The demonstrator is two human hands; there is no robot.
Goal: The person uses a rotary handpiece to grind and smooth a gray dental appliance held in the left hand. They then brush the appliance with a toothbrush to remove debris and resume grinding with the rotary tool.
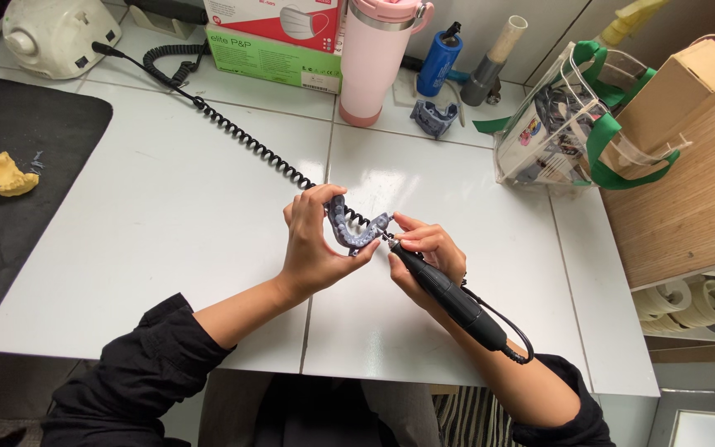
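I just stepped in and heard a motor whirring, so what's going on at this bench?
A person in black sleeves is working a grey arch-shaped dental model, pinched in the left hand, over a white tiled worktop. The right hand holds a black rotary handpiece like a pen, its tip against the model's end. A coiled black cord runs back to a white control unit. A yellow cast lies on the black mat at left.
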